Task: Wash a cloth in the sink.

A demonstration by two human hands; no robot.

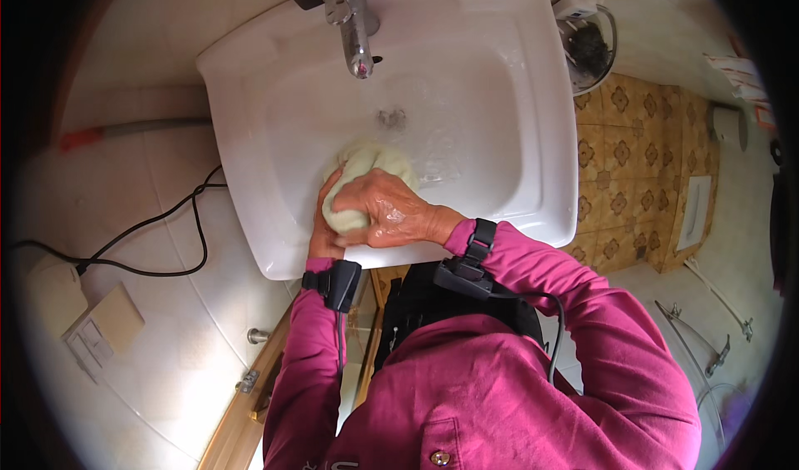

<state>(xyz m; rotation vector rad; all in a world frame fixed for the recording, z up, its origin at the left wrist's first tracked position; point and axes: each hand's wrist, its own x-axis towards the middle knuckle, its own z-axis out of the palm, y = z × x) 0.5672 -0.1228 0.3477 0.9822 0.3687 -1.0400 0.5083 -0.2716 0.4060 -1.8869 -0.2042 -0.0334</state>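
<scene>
A pale green cloth [374, 156], bunched up, lies between my two hands at the near left part of a white washbasin [549, 158]. My left hand [324, 220] holds it from the left side, partly hidden behind the cloth and the other hand. Across its top, my right hand [390, 211] grips the cloth with curled, wet fingers. Beyond the cloth, some water lies around the drain [392, 119]. The chrome faucet [357, 45] stands at the basin's far edge; no stream shows under its spout.
Black cables [143, 220] hang on the tiled wall at left, near a wall switch [93, 345]. A wooden door frame [249, 407] stands at lower left. Right of the basin is a round container [587, 48] with dark contents, above patterned floor tiles [618, 151].
</scene>
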